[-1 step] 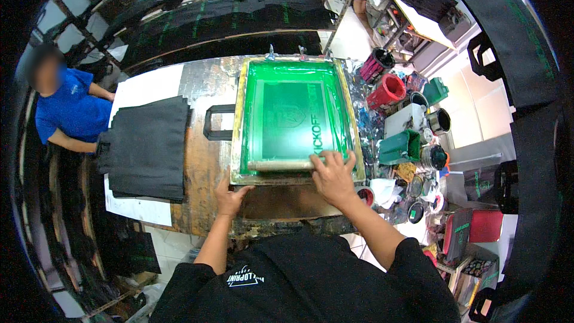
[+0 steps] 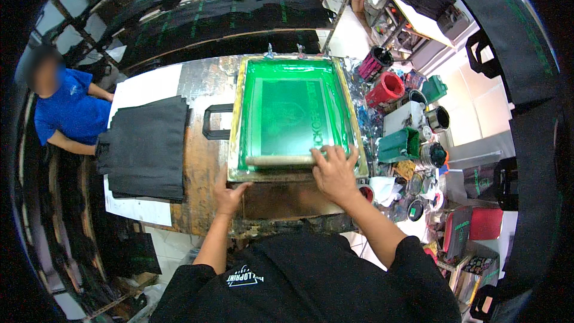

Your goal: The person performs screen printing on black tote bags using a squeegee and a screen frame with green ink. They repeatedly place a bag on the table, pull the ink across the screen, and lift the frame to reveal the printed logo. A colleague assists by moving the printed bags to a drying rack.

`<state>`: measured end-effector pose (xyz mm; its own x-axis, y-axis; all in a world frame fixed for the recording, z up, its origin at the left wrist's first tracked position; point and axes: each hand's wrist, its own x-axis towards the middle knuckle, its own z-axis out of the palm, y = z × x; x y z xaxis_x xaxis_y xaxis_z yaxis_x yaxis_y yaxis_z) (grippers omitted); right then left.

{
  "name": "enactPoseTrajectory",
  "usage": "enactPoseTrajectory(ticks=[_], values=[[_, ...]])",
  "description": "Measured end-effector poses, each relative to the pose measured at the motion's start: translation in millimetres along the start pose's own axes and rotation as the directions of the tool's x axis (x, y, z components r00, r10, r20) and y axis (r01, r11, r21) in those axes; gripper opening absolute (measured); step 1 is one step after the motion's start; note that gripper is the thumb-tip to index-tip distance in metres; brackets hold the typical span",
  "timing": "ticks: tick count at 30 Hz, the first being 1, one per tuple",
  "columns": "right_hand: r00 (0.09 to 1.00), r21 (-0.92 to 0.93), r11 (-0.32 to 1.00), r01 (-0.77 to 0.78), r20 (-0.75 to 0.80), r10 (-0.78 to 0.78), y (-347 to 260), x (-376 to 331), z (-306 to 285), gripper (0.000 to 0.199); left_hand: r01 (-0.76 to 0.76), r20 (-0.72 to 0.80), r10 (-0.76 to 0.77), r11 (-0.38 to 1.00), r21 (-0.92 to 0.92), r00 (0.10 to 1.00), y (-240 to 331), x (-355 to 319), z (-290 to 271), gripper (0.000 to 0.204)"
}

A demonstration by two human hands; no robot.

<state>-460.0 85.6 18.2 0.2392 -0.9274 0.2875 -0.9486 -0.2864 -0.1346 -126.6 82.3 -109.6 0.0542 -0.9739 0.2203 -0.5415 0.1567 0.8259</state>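
A green screen-printing screen (image 2: 293, 113) in a pale wooden frame (image 2: 234, 137) lies flat on a stained wooden table (image 2: 200, 185). A wooden-handled squeegee (image 2: 278, 160) rests across the screen's near edge. My right hand (image 2: 335, 173) is shut on the squeegee's right end. My left hand (image 2: 229, 194) presses on the frame's near left corner, thumb on the rim. A black bag handle (image 2: 216, 122) sticks out from under the frame on the left.
A stack of black bags (image 2: 146, 146) lies on white paper at the left. A person in a blue shirt (image 2: 69, 113) stands beyond it. Red containers (image 2: 387, 88), a green tub (image 2: 397, 145) and ink cans (image 2: 438, 118) crowd the right. Dark printed cloth (image 2: 209, 18) hangs behind.
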Motion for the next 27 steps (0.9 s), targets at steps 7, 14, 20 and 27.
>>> enactPoseTrajectory(ticks=[7, 14, 20, 27], values=[[0.940, -0.133, 0.990, 0.047, -0.329, -0.089, 18, 109, -82, 0.046, -0.101, -0.242, 0.001, 0.911, -0.400, 0.970, 143, 98, -24, 0.070], [0.919, -0.137, 0.989, 0.048, -0.382, -0.098, 21, 169, -112, 0.049, -0.085, -0.271, 0.022, 0.971, -0.225, 0.962, 78, 124, 1, 0.091], [0.916, -0.088, 0.996, 0.010, -0.399, -0.044, 35, 183, -131, 0.052, 0.287, 0.088, -0.347, 0.872, 0.395, 0.934, -26, 48, 59, 0.095], [0.934, -0.053, 0.999, 0.005, -0.357, -0.024, 31, 197, -140, 0.051, 0.386, 0.102, -0.452, 0.842, 0.377, 0.886, -13, 58, 58, 0.061]])
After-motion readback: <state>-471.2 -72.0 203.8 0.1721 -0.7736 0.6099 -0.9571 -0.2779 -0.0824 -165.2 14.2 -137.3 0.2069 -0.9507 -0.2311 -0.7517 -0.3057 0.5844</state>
